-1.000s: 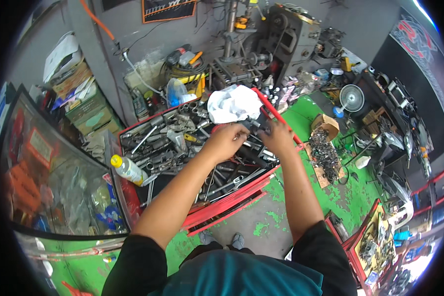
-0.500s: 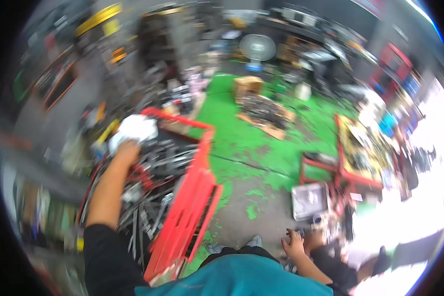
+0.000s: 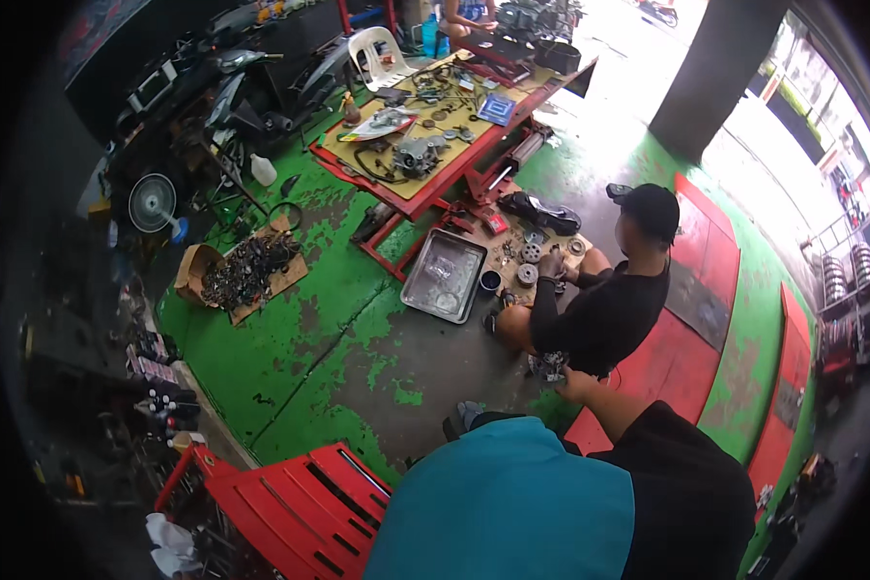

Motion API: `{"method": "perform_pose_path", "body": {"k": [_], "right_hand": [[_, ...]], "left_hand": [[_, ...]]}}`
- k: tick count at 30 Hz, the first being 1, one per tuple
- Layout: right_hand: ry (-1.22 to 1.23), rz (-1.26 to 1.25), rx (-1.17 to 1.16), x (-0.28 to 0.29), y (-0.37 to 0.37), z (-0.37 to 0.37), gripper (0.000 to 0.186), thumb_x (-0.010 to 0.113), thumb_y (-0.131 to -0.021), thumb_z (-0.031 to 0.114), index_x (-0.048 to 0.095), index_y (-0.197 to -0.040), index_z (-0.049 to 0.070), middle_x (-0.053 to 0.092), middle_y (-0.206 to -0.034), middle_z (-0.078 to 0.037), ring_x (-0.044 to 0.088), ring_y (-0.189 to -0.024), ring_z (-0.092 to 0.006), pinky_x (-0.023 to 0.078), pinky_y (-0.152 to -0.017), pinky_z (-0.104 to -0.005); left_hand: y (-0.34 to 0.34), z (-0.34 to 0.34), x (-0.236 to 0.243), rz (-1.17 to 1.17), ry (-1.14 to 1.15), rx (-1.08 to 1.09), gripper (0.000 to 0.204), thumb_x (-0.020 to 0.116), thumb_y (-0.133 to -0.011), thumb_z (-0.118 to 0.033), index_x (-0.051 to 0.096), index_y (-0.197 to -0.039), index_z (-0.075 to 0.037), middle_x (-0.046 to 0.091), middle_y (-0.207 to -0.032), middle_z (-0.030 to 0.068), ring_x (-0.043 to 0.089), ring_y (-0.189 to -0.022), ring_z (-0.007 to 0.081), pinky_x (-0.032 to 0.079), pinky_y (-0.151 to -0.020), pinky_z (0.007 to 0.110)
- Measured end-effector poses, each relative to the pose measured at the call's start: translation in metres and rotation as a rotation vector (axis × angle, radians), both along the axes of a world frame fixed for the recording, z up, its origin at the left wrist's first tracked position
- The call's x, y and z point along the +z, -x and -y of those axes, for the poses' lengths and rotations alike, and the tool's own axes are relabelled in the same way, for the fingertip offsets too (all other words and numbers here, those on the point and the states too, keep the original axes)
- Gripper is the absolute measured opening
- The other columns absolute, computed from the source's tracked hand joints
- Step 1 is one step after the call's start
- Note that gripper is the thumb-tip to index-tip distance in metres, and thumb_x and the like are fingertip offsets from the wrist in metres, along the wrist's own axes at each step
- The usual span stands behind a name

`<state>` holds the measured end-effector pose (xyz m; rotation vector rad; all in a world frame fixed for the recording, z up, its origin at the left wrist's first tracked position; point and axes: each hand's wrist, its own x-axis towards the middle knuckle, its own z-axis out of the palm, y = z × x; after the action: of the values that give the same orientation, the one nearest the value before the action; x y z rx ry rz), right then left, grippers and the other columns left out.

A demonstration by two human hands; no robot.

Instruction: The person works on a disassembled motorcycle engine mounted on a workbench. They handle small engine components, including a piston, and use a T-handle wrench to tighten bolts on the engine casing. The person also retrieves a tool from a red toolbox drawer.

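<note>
My right hand point(image 3: 578, 387) is stretched out at the lower right, its fingers closed at the edge of a small grey metal engine part point(image 3: 551, 365). The fingertips are partly hidden. Just beyond it a co-worker in black point(image 3: 614, 300) squats with hands together over loose parts. Round metal parts point(image 3: 527, 275) and a dark cup point(image 3: 491, 281) lie near those hands, beside a metal tray point(image 3: 445, 275). My left hand is out of view. A white cloth point(image 3: 171, 543) lies by the red tool cart point(image 3: 295, 503) at the lower left.
A red lift table point(image 3: 358, 159) bearing engine parts stands ahead. Cardboard with a heap of small parts point(image 3: 251, 271) lies on the green floor, near a fan point(image 3: 153, 203). Red ramps point(image 3: 691, 290) run along the right, and a pillar point(image 3: 715, 77) stands behind. Another person is at the far end.
My view has swung right, toward the co-worker and ramps. My left hand, earlier at the white cloth over the tool cart, has left the view. My right hand's spread fingers have closed.
</note>
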<state>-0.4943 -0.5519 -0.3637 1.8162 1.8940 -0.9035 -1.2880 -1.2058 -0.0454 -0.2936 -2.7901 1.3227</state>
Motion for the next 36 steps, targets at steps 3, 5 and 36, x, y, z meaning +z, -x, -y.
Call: {"method": "perform_pose_path", "body": {"k": [3,5,36], "right_hand": [[-0.041,-0.054,-0.034,-0.024,0.004,0.011,0.066,0.068,-0.087,0.044,0.053,-0.14,0.007,0.066,-0.129,-0.024,0.063,-0.12,-0.0397,0.049,-0.102,-0.0485],[-0.033,-0.095,-0.035,-0.037,0.012,0.025,0.065,0.068,-0.087,0.044,0.055,-0.139,0.006,0.067,-0.127,-0.024,0.064,-0.119,-0.0396,0.05,-0.102,-0.0457],[0.085,-0.044,-1.007,-0.117,-0.184,0.434,0.055,0.072,-0.085,0.043,0.069,-0.116,-0.002,0.074,-0.088,-0.017,0.073,-0.075,-0.0239,0.058,-0.067,-0.0382]], "left_hand": [[-0.008,-0.01,-0.016,-0.109,0.121,-0.152,0.09,0.053,-0.089,-0.076,0.042,-0.154,-0.013,0.04,-0.16,0.0118,0.047,-0.139,0.0397,0.042,-0.102,0.068],[-0.008,-0.024,-0.032,-0.096,-0.121,-0.195,0.088,0.053,-0.09,-0.073,0.042,-0.153,-0.012,0.041,-0.159,0.0121,0.047,-0.138,0.0393,0.042,-0.103,0.067],[-0.205,-0.455,-0.081,0.927,-1.454,-0.657,0.058,0.055,-0.098,-0.038,0.051,-0.142,0.0,0.05,-0.148,0.0183,0.049,-0.136,0.0342,0.039,-0.111,0.048]]}}
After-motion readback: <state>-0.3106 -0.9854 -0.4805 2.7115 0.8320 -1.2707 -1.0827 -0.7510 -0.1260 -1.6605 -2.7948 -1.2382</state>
